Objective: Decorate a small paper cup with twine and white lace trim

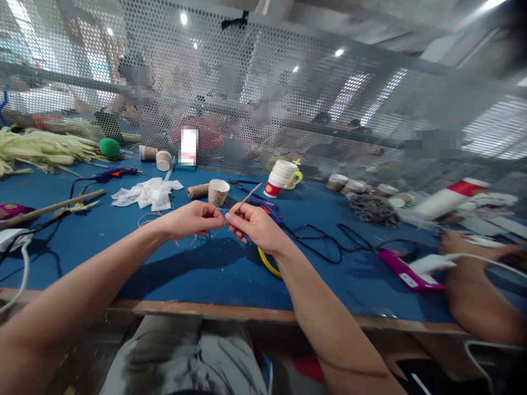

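Note:
Above the blue table [197, 269], my two hands meet at mid-frame. My right hand [254, 225] pinches a thin wooden stick [247, 198] that slants up and to the right. My left hand [193, 218] is closed in a pinch at the stick's lower end, gripping a thin jute twine [145, 218] that loops down onto the table. Just behind my hands stand a twine-wrapped paper cup [218, 192] and a small twine spool [197, 190]. A yellow ring [267, 262] lies partly hidden under my right wrist.
A glue gun [113, 174], white tissue [148, 193], corn husks [41, 148], a green ball [109, 147] and a stack of cups [282, 176] lie on the table. Black cables [329, 241] run right. Another person's arm [477, 285] rests at right. A perforated screen [263, 99] stands behind.

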Tool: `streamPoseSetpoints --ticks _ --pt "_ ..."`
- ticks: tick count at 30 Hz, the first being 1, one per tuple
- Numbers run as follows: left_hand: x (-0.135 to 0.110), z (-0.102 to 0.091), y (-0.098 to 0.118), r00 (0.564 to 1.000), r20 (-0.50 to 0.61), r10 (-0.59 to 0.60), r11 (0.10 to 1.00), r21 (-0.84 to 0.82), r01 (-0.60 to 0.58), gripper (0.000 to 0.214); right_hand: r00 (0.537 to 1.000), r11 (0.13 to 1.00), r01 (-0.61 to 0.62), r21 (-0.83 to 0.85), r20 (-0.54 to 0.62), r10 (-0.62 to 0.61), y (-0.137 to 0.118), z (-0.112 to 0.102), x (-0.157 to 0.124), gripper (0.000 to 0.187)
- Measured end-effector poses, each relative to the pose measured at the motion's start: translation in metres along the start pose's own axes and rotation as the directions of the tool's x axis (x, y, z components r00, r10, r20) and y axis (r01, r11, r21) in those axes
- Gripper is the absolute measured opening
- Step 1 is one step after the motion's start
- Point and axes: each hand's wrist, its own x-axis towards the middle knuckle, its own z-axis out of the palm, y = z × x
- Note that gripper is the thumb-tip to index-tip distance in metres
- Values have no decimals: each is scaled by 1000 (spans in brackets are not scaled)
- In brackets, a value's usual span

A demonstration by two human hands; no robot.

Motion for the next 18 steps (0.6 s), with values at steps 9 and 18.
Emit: streamPoseSetpoints --ticks 9,18 --pt "-1 4 2 959 -100 264 835 521 -175 11 999 997 -39 -60 8 39 1 -2 0 19" --pt "2 12 0 912 -231 338 858 474 -198 10 998 997 -6 78 -56 11 0 -3 2 23"
